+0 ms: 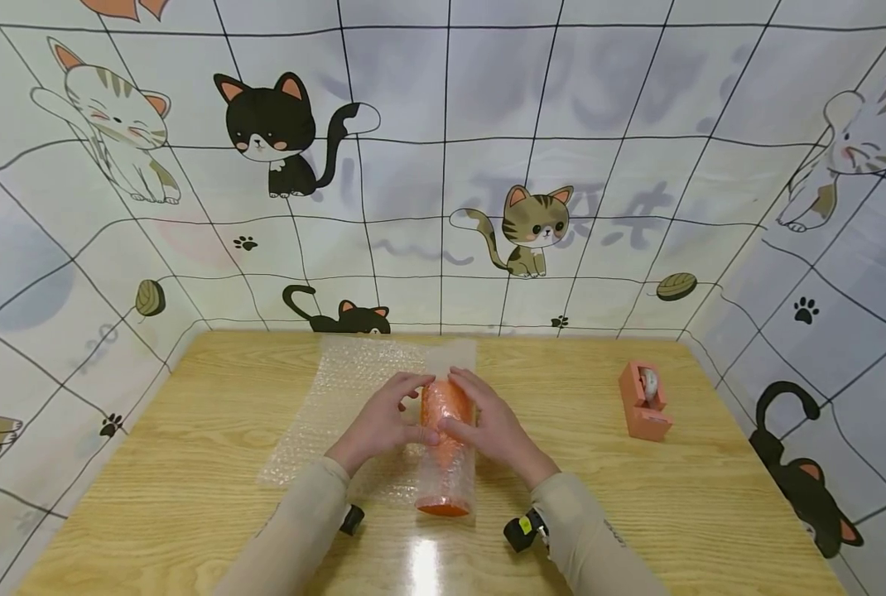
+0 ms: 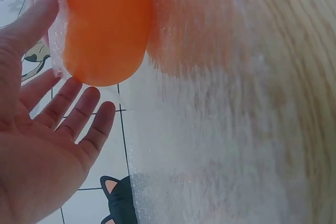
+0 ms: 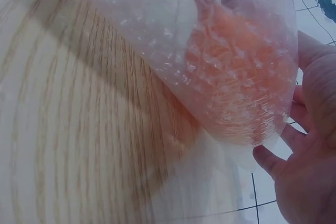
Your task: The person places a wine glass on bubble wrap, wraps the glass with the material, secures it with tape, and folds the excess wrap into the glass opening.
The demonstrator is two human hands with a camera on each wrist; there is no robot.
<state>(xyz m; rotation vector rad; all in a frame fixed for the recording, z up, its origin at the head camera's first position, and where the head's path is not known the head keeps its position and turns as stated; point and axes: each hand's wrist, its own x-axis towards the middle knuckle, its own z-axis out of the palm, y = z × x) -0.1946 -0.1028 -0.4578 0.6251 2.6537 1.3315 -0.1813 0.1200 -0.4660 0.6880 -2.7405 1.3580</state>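
An orange cylinder lies lengthwise on the table, covered by clear bubble wrap whose flat part spreads to the left and back. My left hand holds its left side, thumb near the middle and fingers toward the far end. From the right, my right hand holds the wrapped cylinder, its thumb on top. In the left wrist view the smooth orange end shows past the wrap, and several fingers are spread beside it. Bubbles cover the orange surface in the right wrist view; the right fingertips touch the wrap's edge.
A pink tape dispenser with a roll of tape stands on the right of the wooden table. A cat-print cloth hangs behind the table and along both sides. Small black cameras sit at the wrists.
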